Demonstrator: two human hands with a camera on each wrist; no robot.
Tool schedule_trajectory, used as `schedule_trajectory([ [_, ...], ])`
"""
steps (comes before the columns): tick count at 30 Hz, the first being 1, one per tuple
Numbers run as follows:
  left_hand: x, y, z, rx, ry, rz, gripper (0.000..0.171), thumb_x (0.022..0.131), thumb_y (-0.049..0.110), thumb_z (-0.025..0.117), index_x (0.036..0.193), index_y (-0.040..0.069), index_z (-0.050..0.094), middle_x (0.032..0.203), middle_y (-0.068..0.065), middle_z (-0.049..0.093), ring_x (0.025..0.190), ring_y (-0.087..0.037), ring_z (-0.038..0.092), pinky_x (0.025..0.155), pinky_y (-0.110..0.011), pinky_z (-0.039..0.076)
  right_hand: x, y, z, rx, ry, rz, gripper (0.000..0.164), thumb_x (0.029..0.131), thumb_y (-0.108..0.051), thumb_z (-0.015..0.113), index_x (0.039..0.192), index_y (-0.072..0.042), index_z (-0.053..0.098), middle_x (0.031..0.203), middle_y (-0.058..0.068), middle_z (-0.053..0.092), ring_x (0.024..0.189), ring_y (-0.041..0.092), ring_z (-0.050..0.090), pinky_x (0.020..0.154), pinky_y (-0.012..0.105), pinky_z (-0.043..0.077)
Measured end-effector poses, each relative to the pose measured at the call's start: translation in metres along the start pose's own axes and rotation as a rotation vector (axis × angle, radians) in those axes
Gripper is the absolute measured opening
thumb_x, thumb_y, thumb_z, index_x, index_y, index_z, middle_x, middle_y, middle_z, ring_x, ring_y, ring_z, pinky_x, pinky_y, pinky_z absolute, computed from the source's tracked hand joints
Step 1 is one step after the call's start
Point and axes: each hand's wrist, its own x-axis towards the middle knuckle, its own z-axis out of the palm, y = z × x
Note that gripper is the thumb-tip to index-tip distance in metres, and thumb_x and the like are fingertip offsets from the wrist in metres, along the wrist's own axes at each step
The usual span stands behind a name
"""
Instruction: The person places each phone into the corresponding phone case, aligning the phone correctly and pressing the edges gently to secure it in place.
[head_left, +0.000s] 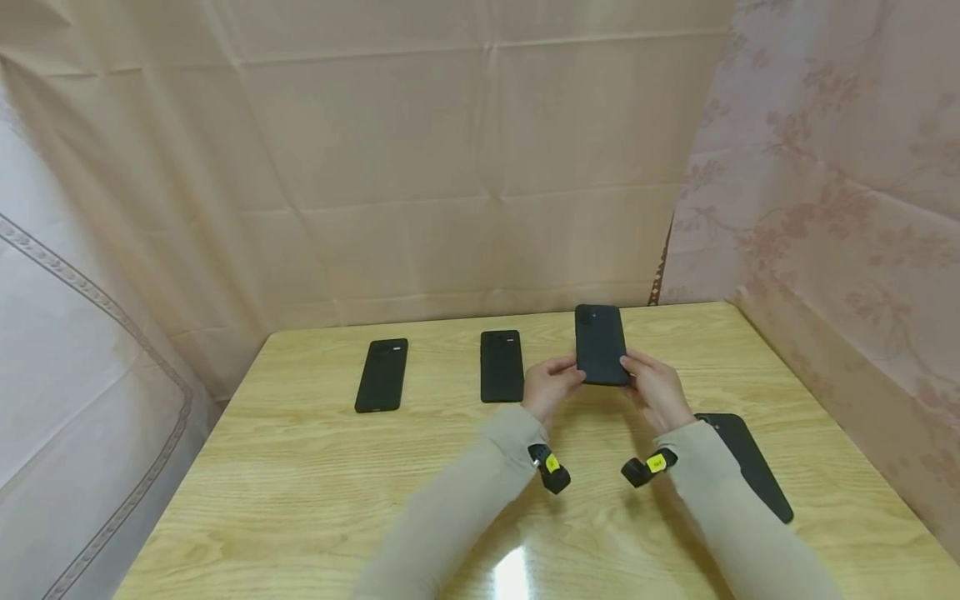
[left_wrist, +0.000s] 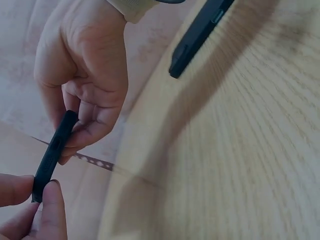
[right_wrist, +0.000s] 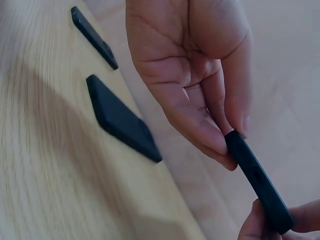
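Observation:
A dark phone (head_left: 600, 343) is held up over the far right part of the table, its back with the camera corner facing the head camera. My left hand (head_left: 550, 387) pinches the lower left corner between thumb and fingers. On the opposite edge, my right hand (head_left: 657, 390) grips the lower right corner the same way. Both wrist views show the held phone (left_wrist: 54, 155) from its bottom edge, with the port slot visible. In the right wrist view, the left hand (right_wrist: 195, 65) has its thumb and fingertips on one end of the phone (right_wrist: 260, 182).
Two black phones lie on the wooden table (head_left: 300, 500), one at left (head_left: 382, 375) and one near the middle (head_left: 502, 367). Another dark phone (head_left: 750, 467) lies at right, partly behind the right sleeve. A beige curtain (head_left: 450, 167) hangs along the back edge.

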Motion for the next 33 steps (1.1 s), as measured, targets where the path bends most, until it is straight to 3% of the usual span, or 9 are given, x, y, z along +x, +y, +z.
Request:
schedule_trajectory([
  [4, 0.008, -0.01, 0.008, 0.008, 0.038, -0.01, 0.032, 0.088, -0.002, 0.066, 0.12, -0.004, 0.066, 0.118, -0.017, 0.067, 0.1, -0.025, 0.07, 0.092, -0.038, 0.056, 0.009, 0.008, -0.002, 0.004, 0.072, 0.032, 0.052, 0.104, -0.021, 0.045, 0.154, -0.014, 0.031, 0.151, 0.009, 0.04, 0.076, -0.001, 0.048, 0.061, 0.016, 0.04],
  [8, 0.013, -0.018, 0.012, 0.02, 0.073, -0.028, 0.03, 0.086, -0.003, 0.068, 0.116, -0.003, 0.068, 0.115, -0.017, 0.068, 0.096, -0.025, 0.071, 0.086, -0.034, 0.059, 0.017, 0.015, -0.004, 0.051, 0.114, 0.06, 0.051, 0.103, -0.018, 0.048, 0.152, -0.011, 0.036, 0.148, 0.007, 0.041, 0.074, -0.003, 0.049, 0.062, 0.014, 0.043],
  [11, 0.017, -0.023, 0.015, 0.015, 0.103, -0.039, 0.028, 0.085, -0.005, 0.069, 0.113, -0.003, 0.069, 0.112, -0.017, 0.069, 0.094, -0.025, 0.072, 0.084, -0.033, 0.059, 0.023, 0.019, -0.005, 0.102, 0.123, 0.085, 0.05, 0.102, -0.016, 0.048, 0.151, -0.008, 0.036, 0.151, 0.009, 0.04, 0.084, -0.004, 0.053, 0.067, 0.012, 0.048],
  [14, 0.019, -0.026, 0.017, 0.01, 0.135, -0.045, 0.027, 0.084, -0.007, 0.069, 0.111, -0.003, 0.071, 0.11, -0.017, 0.07, 0.093, -0.025, 0.072, 0.084, -0.034, 0.059, 0.029, 0.022, -0.006, 0.129, 0.124, 0.109, 0.05, 0.103, -0.013, 0.046, 0.151, -0.006, 0.035, 0.155, 0.012, 0.036, 0.104, 0.002, 0.056, 0.07, 0.011, 0.051],
  [17, 0.021, -0.028, 0.019, 0.012, 0.162, -0.05, 0.026, 0.084, -0.008, 0.069, 0.109, -0.004, 0.071, 0.108, -0.017, 0.07, 0.092, -0.025, 0.072, 0.084, -0.034, 0.059, 0.033, 0.025, -0.006, 0.141, 0.128, 0.129, 0.05, 0.102, -0.012, 0.046, 0.15, -0.006, 0.036, 0.157, 0.011, 0.033, 0.123, 0.011, 0.049, 0.07, 0.01, 0.05],
  [19, 0.022, -0.03, 0.02, 0.009, 0.178, -0.059, 0.025, 0.084, -0.008, 0.069, 0.108, -0.005, 0.071, 0.107, -0.017, 0.07, 0.092, -0.025, 0.072, 0.083, -0.033, 0.059, 0.036, 0.026, -0.006, 0.142, 0.135, 0.135, 0.049, 0.102, -0.011, 0.047, 0.15, -0.006, 0.037, 0.158, 0.011, 0.033, 0.126, 0.012, 0.047, 0.07, 0.01, 0.05],
  [24, 0.027, -0.035, 0.021, 0.008, 0.195, -0.093, 0.024, 0.083, -0.008, 0.069, 0.107, -0.005, 0.072, 0.103, -0.017, 0.071, 0.089, -0.023, 0.072, 0.079, -0.03, 0.06, 0.04, 0.029, -0.006, 0.117, 0.169, 0.136, 0.048, 0.1, -0.01, 0.051, 0.147, -0.004, 0.041, 0.153, 0.013, 0.039, 0.111, 0.008, 0.053, 0.069, 0.012, 0.052],
  [30, 0.033, -0.042, 0.024, -0.009, 0.191, -0.126, 0.023, 0.083, -0.009, 0.07, 0.105, -0.005, 0.072, 0.099, -0.017, 0.071, 0.088, -0.023, 0.072, 0.078, -0.03, 0.06, 0.046, 0.032, -0.009, 0.125, 0.217, 0.134, 0.05, 0.097, -0.007, 0.056, 0.144, 0.002, 0.042, 0.127, 0.007, 0.049, 0.087, 0.002, 0.055, 0.068, 0.015, 0.053],
  [33, 0.037, -0.043, 0.025, -0.007, 0.183, -0.132, 0.021, 0.083, -0.01, 0.069, 0.104, -0.006, 0.072, 0.098, -0.018, 0.071, 0.089, -0.024, 0.072, 0.077, -0.03, 0.06, 0.048, 0.031, -0.01, 0.118, 0.23, 0.131, 0.051, 0.096, -0.007, 0.056, 0.144, 0.004, 0.042, 0.124, 0.007, 0.05, 0.082, 0.001, 0.055, 0.066, 0.015, 0.054],
])
